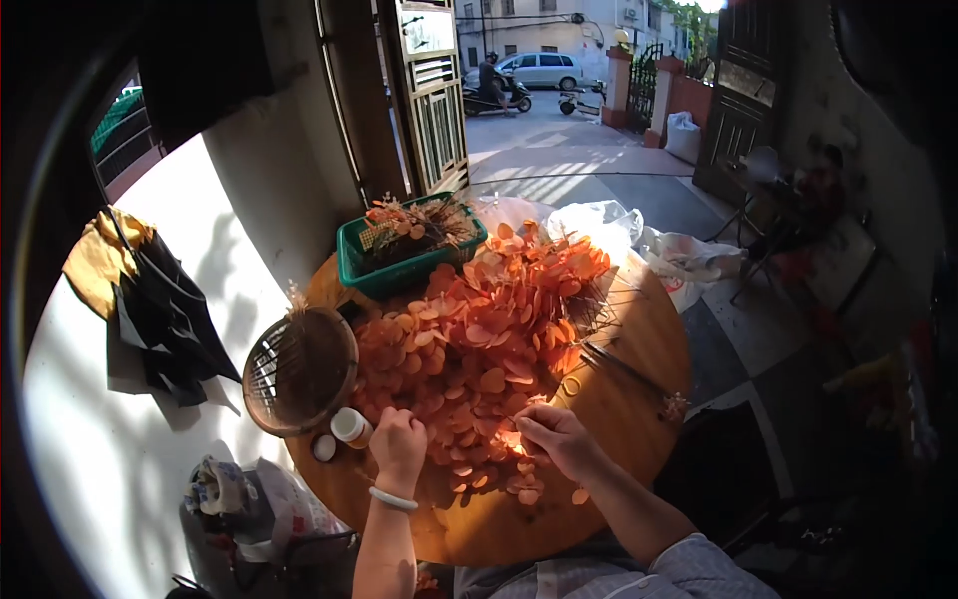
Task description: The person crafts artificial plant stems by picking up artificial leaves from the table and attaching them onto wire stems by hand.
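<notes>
A large heap of orange round-leaved sprigs [469, 334] covers the middle of a round wooden table [639, 399]. At the heap's near left edge, my left hand [399, 444] is closed, a pale bangle on its wrist. What its fingers hold is hidden. My right hand [564, 439] pinches at an orange leaf sprig among the leaves on the near right side. Just left of my left hand, a white jar [350, 427] with an orange-brown label leans over, a round white lid [324, 447] beside it.
A green basket [399, 275] with dried sprigs stands at the back. Left is a round woven basket [289, 424]; right lie long dark sticks [629, 367] and a small ring [571, 386]. Plastic bags [689, 255] sit behind the table. Outside the open door, a person [489, 80] is on a scooter.
</notes>
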The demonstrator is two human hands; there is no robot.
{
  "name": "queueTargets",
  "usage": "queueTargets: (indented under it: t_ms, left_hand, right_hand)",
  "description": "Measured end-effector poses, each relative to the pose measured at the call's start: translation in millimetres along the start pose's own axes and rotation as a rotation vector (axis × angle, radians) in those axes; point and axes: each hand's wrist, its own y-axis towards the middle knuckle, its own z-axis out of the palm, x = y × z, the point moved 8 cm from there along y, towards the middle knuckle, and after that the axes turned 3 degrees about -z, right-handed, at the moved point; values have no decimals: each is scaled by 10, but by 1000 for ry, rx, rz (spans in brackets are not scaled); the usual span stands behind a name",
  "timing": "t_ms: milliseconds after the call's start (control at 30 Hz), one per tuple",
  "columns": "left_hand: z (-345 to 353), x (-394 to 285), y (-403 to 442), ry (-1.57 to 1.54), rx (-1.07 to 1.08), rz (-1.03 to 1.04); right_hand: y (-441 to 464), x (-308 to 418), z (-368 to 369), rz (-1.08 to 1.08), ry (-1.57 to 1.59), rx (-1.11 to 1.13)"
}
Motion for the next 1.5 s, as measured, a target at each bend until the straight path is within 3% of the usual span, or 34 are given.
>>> queueTargets:
  t_ms: [167, 267, 467, 533, 633, 733, 967, 1067, 1167, 1300, 1400, 1500]
  left_hand:
    - [-360, -141, -8, -303, -74, 8]
    - [-191, -258, -95, -695, 151, -84]
    - [-164, -628, -182, -854, 402, -47]
    - [-66, -562, -225, -942, 439, -106]
    - [44, -392, -271, -1245, 388, -480]
    - [-11, -299, -233, -1241, 232, -380]
    - [-135, -660, -326, -1138, 385, -356]
    - [-198, -647, -333, -992, 340, -293]
    - [-236, -696, -314, -675, 200, 27]
    - [-316, -865, -325, -662, 207, 45]
    - [-173, -813, -354, -766, 365, -165]
    - [-15, -753, -396, -994, 294, -236]
  right_hand:
    - [26, -65, 75, -3, -196, 91]
    - [142, -122, 198, -22, -193, 96]
    - [462, -343, 274, -42, -338, 89]
    - [475, -269, 281, -97, -403, 71]
    - [479, -163, 234, -152, -351, 31]
    - [488, -188, 140, -122, -318, -8]
    - [365, -16, 203, -241, -484, 7]
    - [300, 73, 219, -302, -551, 0]
    - [192, 201, 285, -404, -672, -23]
    - [131, 221, 349, -486, -747, -29]
    - [105, 239, 355, -459, -773, -16]
    - [22, 372, 312, -429, -736, -96]
